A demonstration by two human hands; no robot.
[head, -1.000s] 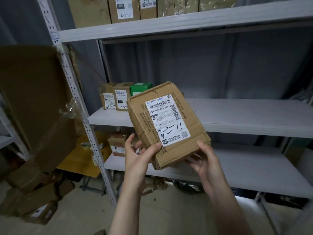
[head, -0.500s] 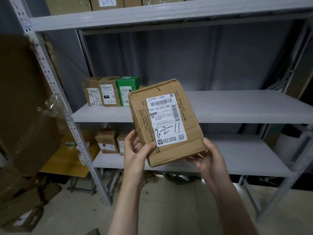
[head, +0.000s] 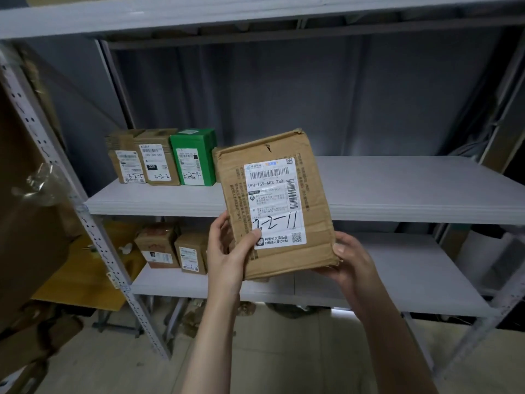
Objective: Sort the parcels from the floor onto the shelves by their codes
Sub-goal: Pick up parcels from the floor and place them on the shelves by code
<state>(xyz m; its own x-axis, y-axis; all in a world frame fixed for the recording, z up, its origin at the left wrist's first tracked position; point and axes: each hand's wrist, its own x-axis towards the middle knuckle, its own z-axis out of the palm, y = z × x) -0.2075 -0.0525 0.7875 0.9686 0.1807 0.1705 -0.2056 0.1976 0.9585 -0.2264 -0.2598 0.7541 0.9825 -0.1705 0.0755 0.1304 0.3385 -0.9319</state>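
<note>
I hold a worn brown cardboard parcel upright in front of the grey shelving unit. Its white label carries the handwritten code 3-2-11. My left hand grips its lower left edge, thumb on the label. My right hand grips the lower right corner from below. Behind the parcel runs the middle shelf, with two brown parcels and a green parcel at its left end, marked 3-2-5, 3-2-2 and 3-2-14.
The lower shelf holds two small brown parcels at its left. A perforated metal upright stands left of the shelves. Large cardboard boxes and floor parcels crowd the far left. The concrete floor lies below.
The parcel has turned from tilted to upright, so its label now reads straight. My view has moved closer to the shelves and slightly right. Both hands keep their grip.
</note>
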